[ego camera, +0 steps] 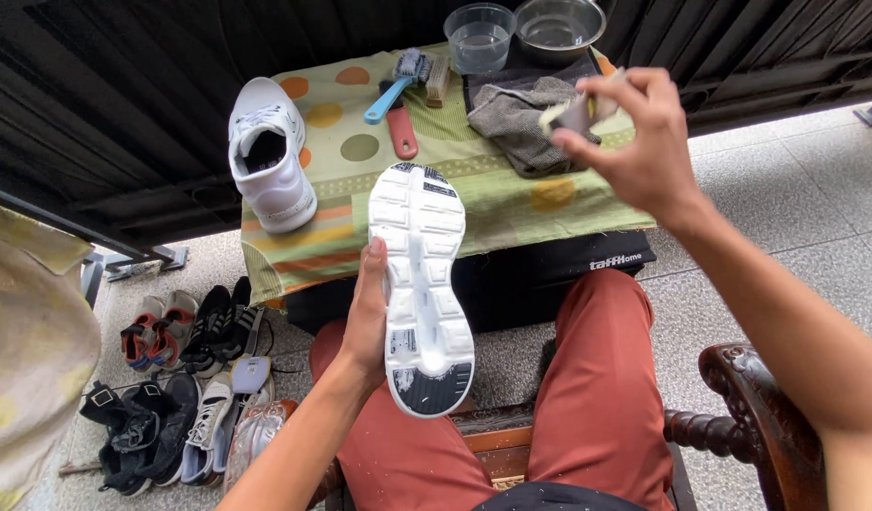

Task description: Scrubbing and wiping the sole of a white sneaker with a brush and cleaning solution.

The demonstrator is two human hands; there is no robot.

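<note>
One white sneaker [422, 284] is held sole-up in the left hand [368, 317], whose fingers wrap around its left edge, above the person's lap and in front of the table's near edge. The sole is white with dark patches at toe and heel. The right hand [634, 132] is raised over the table's right side, its fingertips pinched on one small pale sponge-like block [573, 114]; what exactly the block is I cannot tell.

The table [511, 203] is covered by one green cloth with coloured dots. On it stand or lie:
- one second white sneaker [270, 156], upright, at the left edge, its heel overhanging the near-left corner;
- two brushes near the far edge: one with a blue handle [395, 87] and one with a red handle [402, 128], crossing each other;
- one small wooden brush block [439, 80] just beside them;
- one grey rag [519, 118], crumpled, toward the right;
- one clear plastic cup [479, 36] and one metal bowl [559, 24] at the far edge, side by side, both holding water.

On the floor left of the table lies a heap of other shoes [185, 378], several pairs, mostly black, grey and red; an exact count is not possible. A carved wooden chair arm [739, 416] shows at the lower right.
</note>
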